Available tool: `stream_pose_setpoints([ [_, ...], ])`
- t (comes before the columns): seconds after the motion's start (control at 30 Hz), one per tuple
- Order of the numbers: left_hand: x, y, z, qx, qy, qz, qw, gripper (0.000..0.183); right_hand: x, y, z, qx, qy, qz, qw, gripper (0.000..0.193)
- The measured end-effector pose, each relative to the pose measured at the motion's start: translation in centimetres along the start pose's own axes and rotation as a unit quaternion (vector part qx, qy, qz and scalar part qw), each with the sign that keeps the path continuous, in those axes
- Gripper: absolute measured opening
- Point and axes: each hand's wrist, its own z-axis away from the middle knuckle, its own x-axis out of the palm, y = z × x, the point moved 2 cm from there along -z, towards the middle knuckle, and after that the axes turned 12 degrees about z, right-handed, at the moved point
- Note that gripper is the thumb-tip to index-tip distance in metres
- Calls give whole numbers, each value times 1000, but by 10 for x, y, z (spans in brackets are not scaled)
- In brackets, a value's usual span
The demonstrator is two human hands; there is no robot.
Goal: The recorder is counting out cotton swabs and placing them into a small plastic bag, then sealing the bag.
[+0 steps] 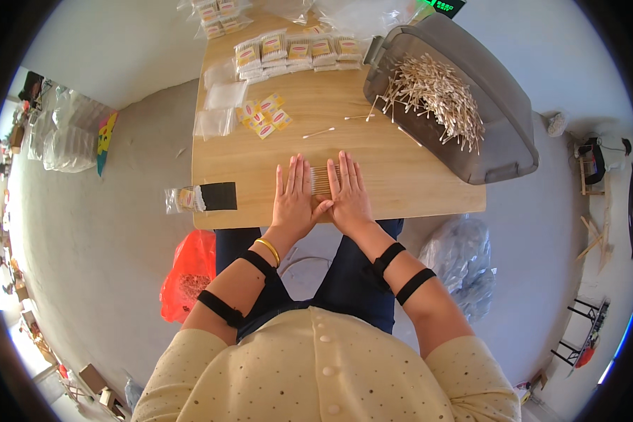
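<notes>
- The left hand point(293, 193) lies near the middle of the frame, fingers straight and unclenched, along the left end of a swab row point(321, 181).
- The right hand point(349, 193) mirrors it at the right end, its fingers also outstretched and partly covering the sticks; the thumbs come together below the row.
- The swab row sits between the hands, at the centre of the frame, on the desk point(415, 193).
- Just above the hands lies a loose swab point(318, 132); left of it, yellow-and-white cards point(264, 116) overlap in a scatter.
- Clear sachets point(218, 109) are stacked left of the cards.
- At upper centre, filled packs point(299, 50) stand in a row.
- At upper right, a tilted grey bin point(520, 133) holds a swab heap point(436, 98).
- A black pad point(220, 196) lies at the desk's left edge.
- A red bag point(190, 271) is below the pad, lower left of centre.
</notes>
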Motion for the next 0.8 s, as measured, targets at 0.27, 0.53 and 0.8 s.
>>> stream_pose_setpoints([
  [0.27, -11, -5, 9, -11, 21, 84, 996, 93, -12, 0, 1, 2, -9, 2, 1000, 87],
  [0.53, -35, -7, 44, 55, 17, 210, 976, 65, -12, -2, -2, 20, -44, 21, 999, 90],
  [0.8, -33, 0, 45, 56, 29, 199, 978, 69, -12, -1, -2, 19, -59, 25, 998, 92],
])
